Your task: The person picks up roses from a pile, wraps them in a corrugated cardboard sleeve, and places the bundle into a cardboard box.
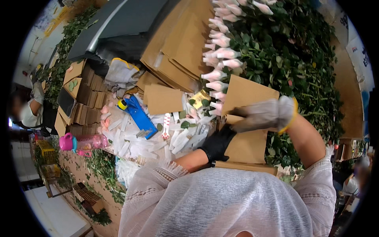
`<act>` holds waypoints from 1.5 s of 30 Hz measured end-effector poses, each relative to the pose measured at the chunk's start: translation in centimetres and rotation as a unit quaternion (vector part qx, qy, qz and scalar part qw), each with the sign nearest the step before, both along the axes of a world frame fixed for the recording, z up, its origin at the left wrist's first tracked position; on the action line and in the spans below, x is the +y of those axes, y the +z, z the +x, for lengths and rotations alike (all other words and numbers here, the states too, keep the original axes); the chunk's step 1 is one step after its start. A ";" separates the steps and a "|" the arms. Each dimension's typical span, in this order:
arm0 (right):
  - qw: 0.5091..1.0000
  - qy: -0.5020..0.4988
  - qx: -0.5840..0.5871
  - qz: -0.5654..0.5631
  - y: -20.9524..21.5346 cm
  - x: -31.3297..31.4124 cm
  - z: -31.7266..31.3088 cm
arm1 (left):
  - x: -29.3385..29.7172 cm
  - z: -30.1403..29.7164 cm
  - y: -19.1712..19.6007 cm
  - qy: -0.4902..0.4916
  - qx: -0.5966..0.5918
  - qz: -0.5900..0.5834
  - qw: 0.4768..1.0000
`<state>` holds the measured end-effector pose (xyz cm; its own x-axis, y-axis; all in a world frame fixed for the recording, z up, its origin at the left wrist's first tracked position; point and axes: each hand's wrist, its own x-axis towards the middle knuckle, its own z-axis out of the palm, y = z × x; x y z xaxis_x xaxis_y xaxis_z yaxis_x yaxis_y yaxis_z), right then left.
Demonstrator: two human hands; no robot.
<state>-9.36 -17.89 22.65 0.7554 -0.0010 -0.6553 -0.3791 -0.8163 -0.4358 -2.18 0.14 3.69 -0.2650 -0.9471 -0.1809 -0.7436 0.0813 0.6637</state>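
Observation:
In front of my chest is a folded brown cardboard sheet [248, 145]; its upper panel [249, 94] stands up beyond my hands. My left hand [216, 144], in a black glove, is closed at its left edge. From the right, my right hand [258, 115], in a grey work glove with a yellow cuff, reaches across the fold and grips the cardboard, its fingertips slightly blurred. The two hands nearly touch. Just beyond them runs a row of pale pink roses [217, 75] in white sleeves, their leafy stems [284, 51] spreading to the right.
To the left lie a blue tool [139, 116], a white-and-red strip [166, 125], white netting sleeves [185, 138] and another cardboard piece [164, 99]. Beyond them are a grey glove [121, 75] and stacked cardboard [89, 93]. A pink bottle [85, 142] lies at the table's left edge. Other people work at both sides.

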 end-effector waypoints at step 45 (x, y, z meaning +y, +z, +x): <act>0.793 -0.449 -0.131 0.390 -8.3 1.1 -24.1 | 0.5 0.1 0.0 0.027 0.002 -0.054 0.998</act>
<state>-33.48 -16.80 14.31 0.7900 -0.2868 -0.5419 -0.4683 0.2882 -0.8352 -2.12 0.60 3.73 -0.2142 -0.9739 -0.0753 -0.7465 0.1134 0.6557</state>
